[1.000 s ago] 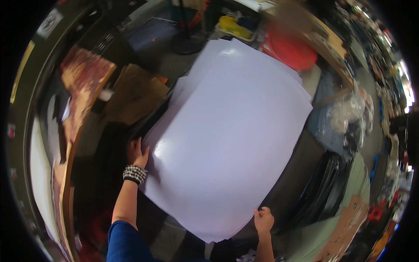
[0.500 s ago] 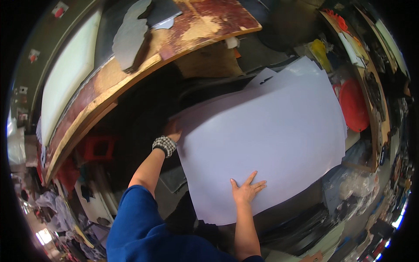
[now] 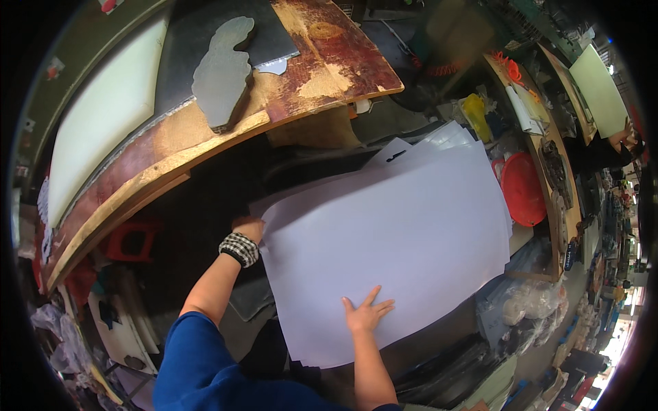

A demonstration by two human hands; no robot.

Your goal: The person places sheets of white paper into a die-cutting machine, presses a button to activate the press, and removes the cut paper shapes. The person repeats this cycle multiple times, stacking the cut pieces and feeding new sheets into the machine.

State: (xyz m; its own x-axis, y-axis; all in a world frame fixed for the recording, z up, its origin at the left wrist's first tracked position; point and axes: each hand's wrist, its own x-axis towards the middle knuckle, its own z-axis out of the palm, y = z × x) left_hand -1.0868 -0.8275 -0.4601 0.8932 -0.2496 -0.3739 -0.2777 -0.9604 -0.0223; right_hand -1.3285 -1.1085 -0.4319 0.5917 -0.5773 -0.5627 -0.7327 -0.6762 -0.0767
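Note:
A stack of large pale white sheets [image 3: 397, 226] lies spread out below the workbench, with uneven edges at the far side and a small dark slot in one of the back sheets. At the stack's left edge my left hand [image 3: 249, 228], with a checkered band at its wrist, is closed on the top sheet's edge, which curls up a little there; its fingertips are partly hidden. My right hand [image 3: 367, 316] rests flat on the top sheet near its front edge, fingers spread, holding nothing.
A worn wooden workbench [image 3: 329, 75] with a grey irregular slab [image 3: 223, 75] juts in above left. To the right are a red round lid-like object [image 3: 523, 190], a yellow item [image 3: 474, 116] and clear plastic bags [image 3: 531, 305]. A red stool [image 3: 131, 243] stands under the bench.
The view has swung, so the bench and sheets appear shifted left and lower. My left hand has drawn slightly outward at the sheet's left edge. My right hand stays flat on the sheet.

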